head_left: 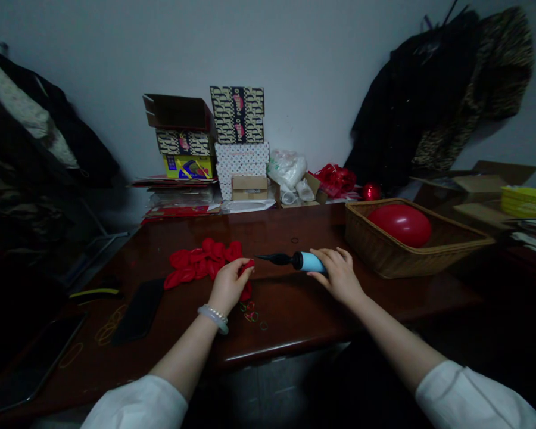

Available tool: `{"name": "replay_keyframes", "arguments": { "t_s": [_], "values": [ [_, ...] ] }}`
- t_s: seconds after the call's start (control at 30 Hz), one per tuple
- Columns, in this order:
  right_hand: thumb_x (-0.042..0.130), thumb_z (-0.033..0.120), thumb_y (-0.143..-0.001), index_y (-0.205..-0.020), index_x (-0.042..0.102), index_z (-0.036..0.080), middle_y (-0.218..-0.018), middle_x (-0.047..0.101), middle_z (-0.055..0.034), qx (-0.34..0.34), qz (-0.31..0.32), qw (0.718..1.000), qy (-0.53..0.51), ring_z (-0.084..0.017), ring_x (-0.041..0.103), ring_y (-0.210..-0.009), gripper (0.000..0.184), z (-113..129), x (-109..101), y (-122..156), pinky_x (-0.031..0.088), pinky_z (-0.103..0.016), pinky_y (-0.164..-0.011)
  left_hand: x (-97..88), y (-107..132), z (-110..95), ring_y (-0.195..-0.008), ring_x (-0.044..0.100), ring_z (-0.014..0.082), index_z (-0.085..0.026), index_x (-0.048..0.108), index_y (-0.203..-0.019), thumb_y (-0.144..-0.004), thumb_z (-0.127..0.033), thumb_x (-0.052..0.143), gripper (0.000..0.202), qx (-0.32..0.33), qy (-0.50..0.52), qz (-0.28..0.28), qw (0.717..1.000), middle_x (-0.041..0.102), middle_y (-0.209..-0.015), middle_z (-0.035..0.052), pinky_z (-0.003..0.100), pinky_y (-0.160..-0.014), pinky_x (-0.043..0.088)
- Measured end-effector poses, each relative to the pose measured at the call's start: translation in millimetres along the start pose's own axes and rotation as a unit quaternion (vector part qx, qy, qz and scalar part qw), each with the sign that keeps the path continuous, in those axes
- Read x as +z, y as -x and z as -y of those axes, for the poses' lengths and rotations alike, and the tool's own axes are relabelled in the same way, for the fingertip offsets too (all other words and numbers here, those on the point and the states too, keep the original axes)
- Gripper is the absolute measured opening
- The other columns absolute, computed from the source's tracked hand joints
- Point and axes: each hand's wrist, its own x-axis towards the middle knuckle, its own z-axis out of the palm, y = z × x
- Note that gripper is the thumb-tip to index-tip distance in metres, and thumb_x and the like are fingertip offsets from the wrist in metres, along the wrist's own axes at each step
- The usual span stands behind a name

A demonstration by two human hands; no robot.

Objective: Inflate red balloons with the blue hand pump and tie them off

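Pinched in my left hand (229,287) is a red uninflated balloon (246,266), part of it hanging below the fingers. My right hand (338,273) wraps round the light-blue barrel of a balloon pump (311,262). The pump's black nozzle points left at the balloon's neck, with a small gap between them. Behind my left hand lies a pile of flat red balloons (199,263) on the table. Several small coloured rubber bands (251,316) are scattered just right of my left wrist.
A wicker basket (402,264) with an inflated red balloon (399,225) stands at the right. Stacked boxes (242,167) line the wall. On the left of the brown table (286,229) lie a black phone (139,311), a tablet (36,363) and larger yellowish rubber bands (111,326).
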Motion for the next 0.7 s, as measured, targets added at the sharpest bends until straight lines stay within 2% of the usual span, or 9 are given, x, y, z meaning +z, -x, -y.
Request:
{"name": "replay_keyframes", "arguments": {
  "t_s": [0.17, 0.27, 0.33, 0.4, 0.5, 0.6, 0.7],
  "values": [
    [0.052, 0.052, -0.088, -0.134, 0.046, 0.023, -0.122, 0.059, -0.0104, -0.016, 0.002, 1.0, 0.001, -0.026, 0.052, -0.115, 0.054, 1.6, 1.2, 2.1, 0.017, -0.048, -0.11, -4.3, -0.8, 2.3, -0.089, 0.062, 0.0251, -0.023, 0.073, -0.087, -0.074, -0.029, 0.07, 0.015, 0.026, -0.042, -0.012, 0.999, 0.07, -0.089, 0.0065, 0.032, -0.087, 0.043],
    [0.053, 0.05, -0.089, -0.134, 0.046, 0.023, -0.121, 0.059, -0.0097, -0.025, 0.005, 1.0, 0.013, -0.024, 0.053, -0.114, 0.053, 1.5, 1.5, 2.5, 0.017, -0.047, -0.11, -7.8, -2.5, 3.6, -0.089, 0.062, 0.0251, -0.024, 0.074, -0.087, -0.073, -0.026, 0.072, 0.014, 0.062, -0.064, -0.012, 0.996, 0.071, -0.089, 0.0067, 0.035, -0.093, 0.041],
    [0.053, 0.05, -0.089, -0.134, 0.046, 0.023, -0.121, 0.059, -0.0099, -0.034, 0.005, 0.999, 0.024, -0.025, 0.054, -0.113, 0.053, 1.0, 0.7, 1.7, 0.017, -0.048, -0.11, -10.4, -2.8, 3.2, -0.09, 0.063, 0.0248, -0.024, 0.073, -0.088, -0.074, -0.025, 0.071, 0.014, 0.098, -0.114, 0.001, 0.989, 0.072, -0.09, 0.0059, 0.04, -0.1, 0.037],
    [0.053, 0.049, -0.089, -0.134, 0.047, 0.023, -0.12, 0.059, -0.0103, -0.044, 0.0, 0.998, 0.035, -0.025, 0.054, -0.112, 0.053, 0.5, -1.0, 0.0, 0.017, -0.05, -0.109, -12.5, -2.1, 1.9, -0.09, 0.064, 0.0237, -0.025, 0.072, -0.092, -0.078, -0.024, 0.065, 0.015, 0.143, -0.202, 0.032, 0.968, 0.073, -0.094, 0.0046, 0.045, -0.106, 0.031],
    [0.053, 0.047, -0.09, -0.134, 0.048, 0.023, -0.12, 0.06, -0.0104, -0.066, -0.007, 0.996, 0.053, -0.025, 0.055, -0.111, 0.05, 1.6, -4.9, -2.9, 0.017, -0.051, -0.109, -13.1, 0.6, 0.3, -0.09, 0.066, 0.0224, -0.024, 0.07, -0.1, -0.085, -0.023, 0.058, 0.019, 0.203, -0.322, 0.077, 0.921, 0.073, -0.099, 0.0042, 0.049, -0.108, 0.025],
    [0.053, 0.044, -0.091, -0.134, 0.048, 0.023, -0.121, 0.06, -0.0098, -0.085, -0.011, 0.994, 0.065, -0.024, 0.054, -0.112, 0.048, 5.8, -8.7, -5.3, 0.016, -0.05, -0.109, -10.0, 3.7, 0.1, -0.094, 0.066, 0.0232, -0.023, 0.069, -0.104, -0.086, -0.024, 0.058, 0.021, 0.236, -0.375, 0.086, 0.892, 0.073, -0.102, 0.0058, 0.049, -0.108, 0.025],
    [0.053, 0.043, -0.091, -0.133, 0.048, 0.023, -0.122, 0.06, -0.0093, -0.096, -0.015, 0.993, 0.066, -0.023, 0.053, -0.114, 0.047, 11.5, -11.1, -6.7, 0.015, -0.05, -0.111, -5.3, 5.8, 0.9, -0.095, 0.066, 0.0243, -0.022, 0.069, -0.104, -0.084, -0.023, 0.059, 0.022, 0.253, -0.388, 0.086, 0.882, 0.072, -0.103, 0.0079, 0.05, -0.108, 0.025]
  ]
}}
